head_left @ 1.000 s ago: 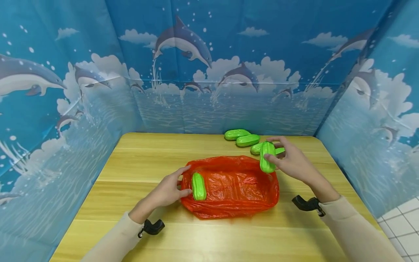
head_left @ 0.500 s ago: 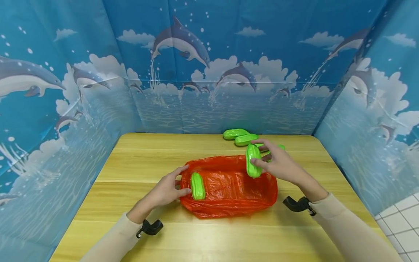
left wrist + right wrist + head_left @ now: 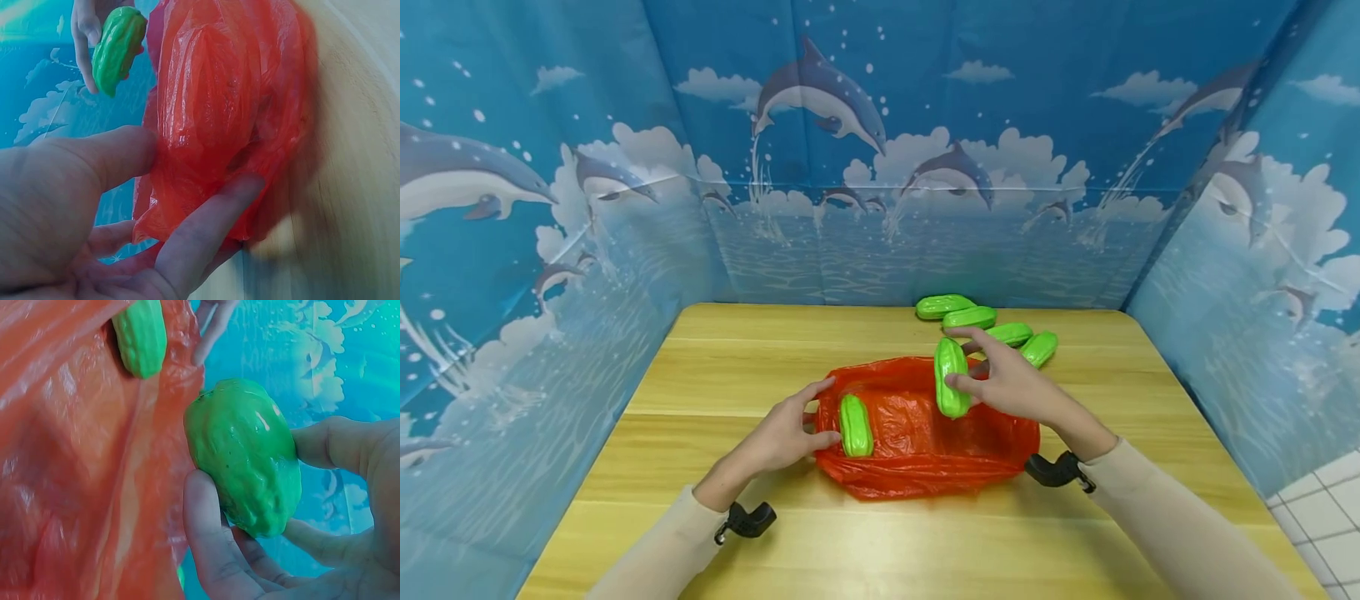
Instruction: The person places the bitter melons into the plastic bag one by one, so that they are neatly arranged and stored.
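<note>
My right hand pinches a glossy green cucumber, ribbed and plastic-looking, between thumb and fingers. It is held nearly upright over the right half of a red plastic bag, which lies spread open on the table. Another green cucumber lies inside at the bag's left end. There my left hand holds the bag's edge. In the left wrist view the thumb and fingers are on the red film. The right wrist view shows the held cucumber clear of the bag.
Behind the bag, several more green cucumbers lie near the back edge of the wooden table. One of them sits farther right. A dolphin-printed curtain encloses the table at the back and sides.
My right hand has carried the cucumber leftward and slightly nearer, from the bag's right rim to over its inside. The cucumbers behind it are more exposed. My left hand has stayed put.
</note>
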